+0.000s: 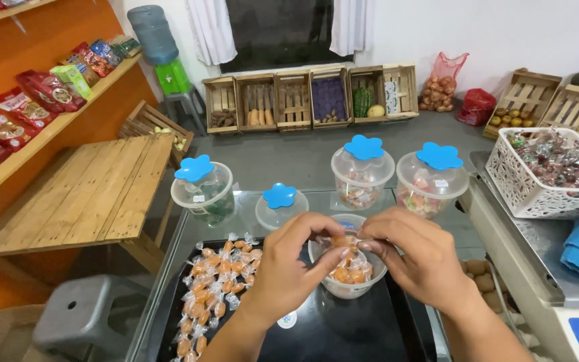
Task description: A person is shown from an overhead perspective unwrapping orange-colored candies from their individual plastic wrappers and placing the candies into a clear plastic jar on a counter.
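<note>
My left hand point(288, 265) and my right hand point(415, 258) meet above an open clear plastic jar point(346, 278) part-filled with orange wrapped candies. Both hands pinch one orange wrapped candy point(343, 240) by its ends, just over the jar's mouth. The jar stands on a black tray point(343, 328) on a glass counter. To the left of the jar, a heap of loose orange wrapped candies point(212, 288) lies on the tray. A loose lid with a blue flower-shaped knob point(280, 201) rests behind the jar.
Three closed candy jars with blue flower lids point(202, 188) point(363, 167) point(433, 177) stand at the counter's back. A white basket of wrapped sweets point(551, 167) sits on a scale at right. Wooden table point(95, 194), grey stool point(82, 315) and snack shelves point(35, 107) are left.
</note>
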